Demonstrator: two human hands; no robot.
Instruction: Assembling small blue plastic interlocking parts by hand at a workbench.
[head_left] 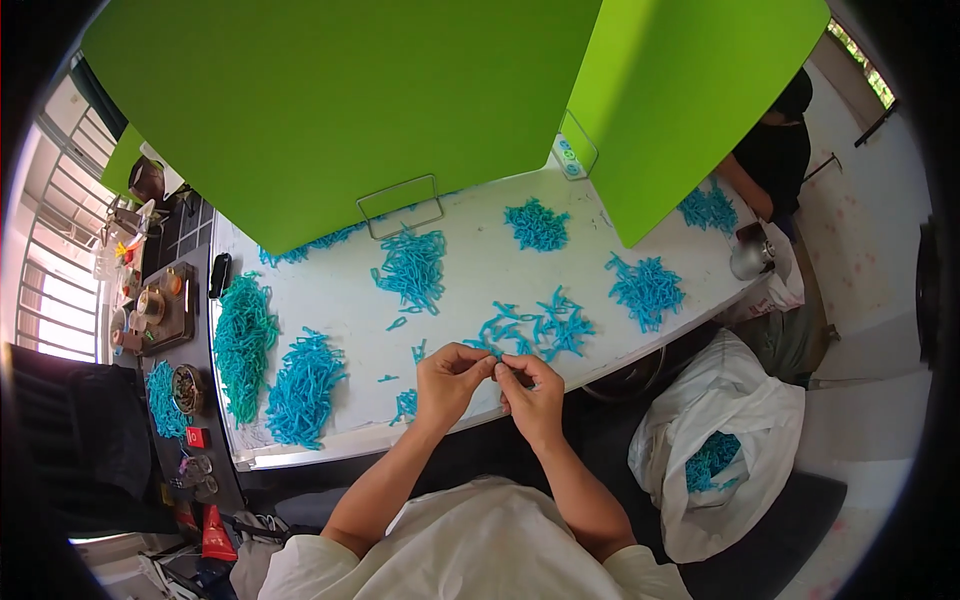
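Over the front edge of the white table [470,250], my left hand [442,388] and my right hand [535,398] meet fingertip to fingertip. Both are closed in a pinch around a small blue plastic piece, mostly hidden by the fingers. Just beyond them lies a loose spread of blue plastic pieces [562,328], small and elongated. A few stray pieces [405,405] sit beside my left wrist. Larger heaps stand around: a blue pile [305,390] and a greener pile [243,345] to the left, another heap [412,270] farther back, and one [645,290] to the right.
Tall green panels [350,110] on wire stands [400,207] rise across the back. A white sack [720,390] holding blue pieces stands at lower right. Beyond the right panel a person [775,150] sits near a metal pot [750,255]. A dark side table [215,440] adjoins at left.
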